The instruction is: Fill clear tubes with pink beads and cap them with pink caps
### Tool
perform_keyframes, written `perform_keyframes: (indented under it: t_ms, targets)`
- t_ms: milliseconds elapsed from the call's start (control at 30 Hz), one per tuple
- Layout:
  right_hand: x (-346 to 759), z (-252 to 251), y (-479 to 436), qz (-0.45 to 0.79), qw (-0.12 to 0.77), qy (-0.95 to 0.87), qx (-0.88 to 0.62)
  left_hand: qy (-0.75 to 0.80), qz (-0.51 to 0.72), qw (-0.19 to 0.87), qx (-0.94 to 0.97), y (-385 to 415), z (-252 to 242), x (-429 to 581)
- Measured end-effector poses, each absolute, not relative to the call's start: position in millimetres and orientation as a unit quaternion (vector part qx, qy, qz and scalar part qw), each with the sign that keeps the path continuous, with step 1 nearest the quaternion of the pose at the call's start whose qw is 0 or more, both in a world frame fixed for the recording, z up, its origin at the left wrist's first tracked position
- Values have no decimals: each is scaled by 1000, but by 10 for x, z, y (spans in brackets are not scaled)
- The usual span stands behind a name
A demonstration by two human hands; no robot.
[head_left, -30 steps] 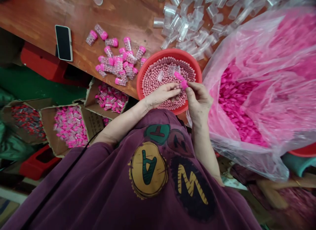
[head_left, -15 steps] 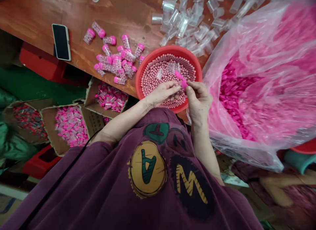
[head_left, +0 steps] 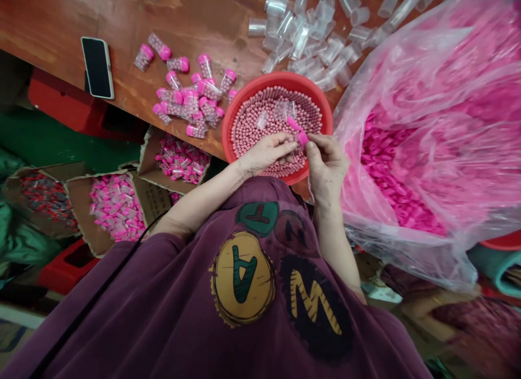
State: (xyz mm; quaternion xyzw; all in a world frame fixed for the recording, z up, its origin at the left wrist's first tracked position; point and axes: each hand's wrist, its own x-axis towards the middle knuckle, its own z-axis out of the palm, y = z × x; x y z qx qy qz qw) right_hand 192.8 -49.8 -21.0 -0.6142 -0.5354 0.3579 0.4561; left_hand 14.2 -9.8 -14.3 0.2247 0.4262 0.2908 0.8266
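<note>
Co-wkr's arm nearer hands, "M"-print shirt

Vials lie left of the bowl, the bag right of it

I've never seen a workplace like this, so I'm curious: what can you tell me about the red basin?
The red basin is round and open-topped, with a smooth rim, and looks like plastic. It stands upright on the wooden table, close to the person's side. Many small pink beads lie inside, with clear pieces resting on them. The left hand and right hand hide part of it; whether they touch it, I can't tell.
</note>
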Motion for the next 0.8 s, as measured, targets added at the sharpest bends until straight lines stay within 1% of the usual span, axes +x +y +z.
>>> perform_keyframes:
  t_ms: [167, 333, 433, 600, 700, 800]
  targets:
    - [1920, -224, -510, 333, 445, -568, -607, 432, 291, 824, 223, -121, -114, 157]
    - [1962, -245, -521, 361, 405, -589, -599, 441, 297, 810, 249, -161, -177, 144]
    - [1967, -268, -523, 352, 394, -599, -602, 452, 313, 778, 305, -149, -248, 148]
    - [1936, -256, -516, 328, 411, -588, -615, 456, 334, 716, 410, -82, -315, 149]
    - [1939, -205, -512, 344, 402, -593, -607, 444, 335, 725, 406, -85, -305, 129]
    - [1940, -131, -513, 326, 384, -622, -600, 440, 328, 758, 352, -125, -263, 104]
